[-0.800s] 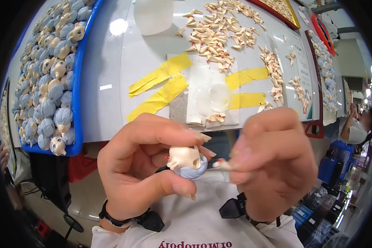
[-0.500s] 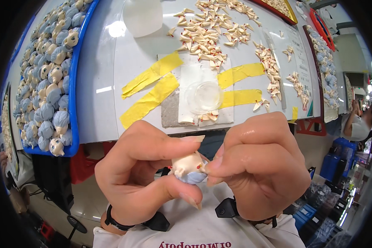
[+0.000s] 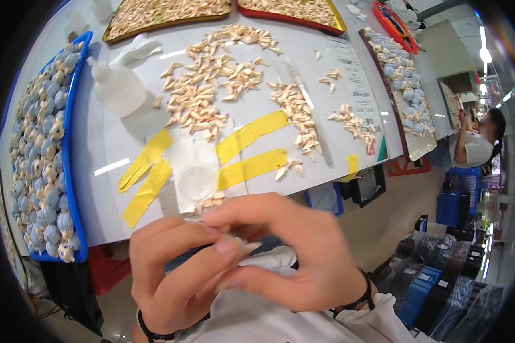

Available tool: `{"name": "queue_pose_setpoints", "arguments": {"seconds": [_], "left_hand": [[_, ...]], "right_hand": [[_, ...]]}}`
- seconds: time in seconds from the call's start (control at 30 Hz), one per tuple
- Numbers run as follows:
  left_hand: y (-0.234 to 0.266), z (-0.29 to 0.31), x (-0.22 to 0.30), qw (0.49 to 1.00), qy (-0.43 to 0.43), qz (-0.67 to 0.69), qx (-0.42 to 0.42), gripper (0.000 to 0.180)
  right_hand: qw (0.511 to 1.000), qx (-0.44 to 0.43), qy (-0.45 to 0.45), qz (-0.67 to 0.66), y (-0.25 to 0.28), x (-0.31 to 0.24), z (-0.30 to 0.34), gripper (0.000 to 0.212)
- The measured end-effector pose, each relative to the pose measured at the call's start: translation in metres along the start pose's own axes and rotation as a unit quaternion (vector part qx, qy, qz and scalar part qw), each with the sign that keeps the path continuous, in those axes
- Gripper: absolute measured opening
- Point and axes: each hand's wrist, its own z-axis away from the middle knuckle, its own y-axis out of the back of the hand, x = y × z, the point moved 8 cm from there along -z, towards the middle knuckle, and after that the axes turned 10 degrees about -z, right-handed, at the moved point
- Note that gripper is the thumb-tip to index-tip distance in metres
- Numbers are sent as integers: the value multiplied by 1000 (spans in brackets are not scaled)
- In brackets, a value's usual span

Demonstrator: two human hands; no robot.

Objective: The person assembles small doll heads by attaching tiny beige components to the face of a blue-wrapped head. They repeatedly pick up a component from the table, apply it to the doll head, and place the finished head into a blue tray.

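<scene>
My left hand [image 3: 177,271] and my right hand [image 3: 286,246] meet close in front of my body, below the table's front edge. Between their bent fingers is a small doll head [image 3: 234,233], almost wholly covered; only a pale bit shows. The left fingers press in from one side while the right thumb and fingers curl round from the other. Motion smears the fingertips. Just beyond the hands, a clear round dish [image 3: 197,182] sits on a white strip, with a few small cream pointed pieces [image 3: 213,200] beside it.
A blue tray [image 3: 77,143] of blue-haired doll heads stands left. Many cream pieces [image 3: 197,94] lie loose beyond yellow tape strips [image 3: 252,137]. Further off are a whitish bottle [image 3: 120,91] and two trays of pieces. A person [image 3: 475,143] is at far right.
My view has swung to the right, so the table appears further left. The hands have come together, and my right hand now wraps over the doll head, which showed plainly before.
</scene>
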Motion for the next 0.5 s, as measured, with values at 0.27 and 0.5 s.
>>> {"name": "queue_pose_setpoints", "arguments": {"seconds": [0.27, 0.5], "left_hand": [[63, 25, -52, 980, 144, -127, 45, 24], [163, 59, -112, 928, 173, -326, 55, 34]], "right_hand": [[845, 313, 8, 433, 284, -25, 49, 21], [718, 315, -89, 614, 301, -26, 54, 25]]}}
